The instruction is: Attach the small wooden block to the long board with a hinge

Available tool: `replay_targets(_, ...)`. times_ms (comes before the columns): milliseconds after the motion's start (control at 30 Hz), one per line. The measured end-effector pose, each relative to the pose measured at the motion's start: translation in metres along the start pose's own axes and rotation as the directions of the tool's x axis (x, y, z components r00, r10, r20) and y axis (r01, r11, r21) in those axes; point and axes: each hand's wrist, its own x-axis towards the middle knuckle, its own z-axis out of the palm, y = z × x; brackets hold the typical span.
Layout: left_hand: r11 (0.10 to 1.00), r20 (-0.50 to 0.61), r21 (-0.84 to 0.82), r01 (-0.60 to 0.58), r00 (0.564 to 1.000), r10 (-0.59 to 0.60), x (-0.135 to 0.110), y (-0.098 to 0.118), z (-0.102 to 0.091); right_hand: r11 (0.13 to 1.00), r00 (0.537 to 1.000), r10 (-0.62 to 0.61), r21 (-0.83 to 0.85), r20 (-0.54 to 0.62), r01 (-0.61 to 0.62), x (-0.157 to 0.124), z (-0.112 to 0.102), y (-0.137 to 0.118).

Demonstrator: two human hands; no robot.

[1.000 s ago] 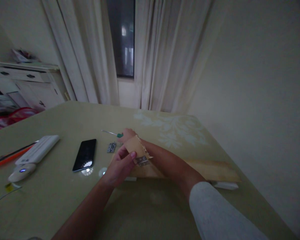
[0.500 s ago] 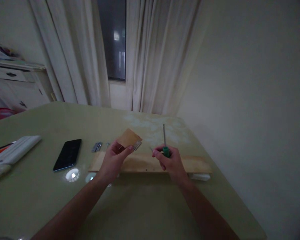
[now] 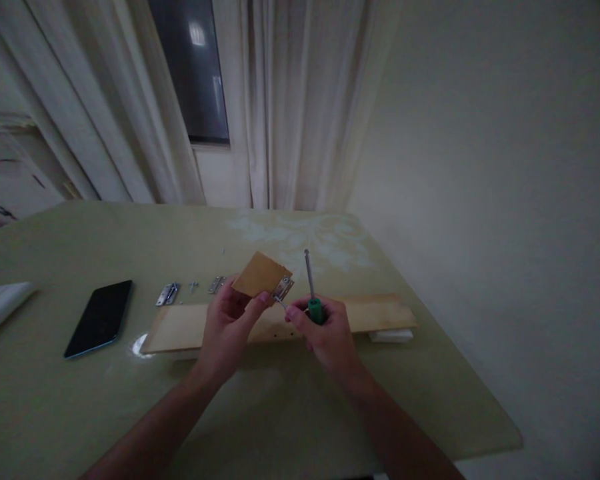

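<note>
At the far left, a white cabinet (image 3: 17, 177) stands beyond the table (image 3: 290, 427), which has a greenish cover. A white elongated object (image 3: 3, 303), cut off by the picture's left edge, lies on the table. To its right is a black smartphone (image 3: 100, 319), its screen dark. Behind it, pale curtains (image 3: 320, 100) hang either side of a dark window (image 3: 197, 80).

Next come a loose metal hinge (image 3: 167, 295), a few small screws (image 3: 193, 287) and a second hinge (image 3: 217, 285), partly hidden by the left hand (image 3: 227, 330). Any markings on this hardware are too small to read. A long wooden plank (image 3: 177, 327) runs left to right in front of them, the hands and forearms blocking part of it.

The left hand grips a small wooden piece (image 3: 260, 275), tilted above the plank, near the middle of the table. A hinge plate (image 3: 283, 287) sits at its right edge. Close by, the right hand (image 3: 330, 337) wraps a screwdriver's green handle (image 3: 315, 311), shaft upward, while thumb and finger pinch a screw (image 3: 280, 302) against the hinge plate; whether its tip is in a hole cannot be told.

Under the plank's right end is a white block (image 3: 391, 336).
</note>
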Motion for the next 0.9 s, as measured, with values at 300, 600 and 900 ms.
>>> replay_targets(300, 0.979, 0.008, 0.154, -0.135, 0.991, 0.135, -0.009, 0.006, 0.000, 0.999, 0.999, -0.024, -0.023, -0.040, 0.023, -0.002, 0.009, -0.003)
replay_targets(600, 0.957, 0.102, 0.237, -0.167, 0.984, 0.146, -0.009, -0.002, -0.007, 0.855, 0.923, -0.382, -0.397, -0.043, 0.335, -0.013, 0.005, -0.005)
replay_targets(900, 0.981, 0.273, 0.191, 0.022, 0.959, -0.074, -0.020, -0.009, -0.001, 0.657, 0.854, -0.509, -0.590, 0.112, 0.469, -0.037, -0.007, -0.018)
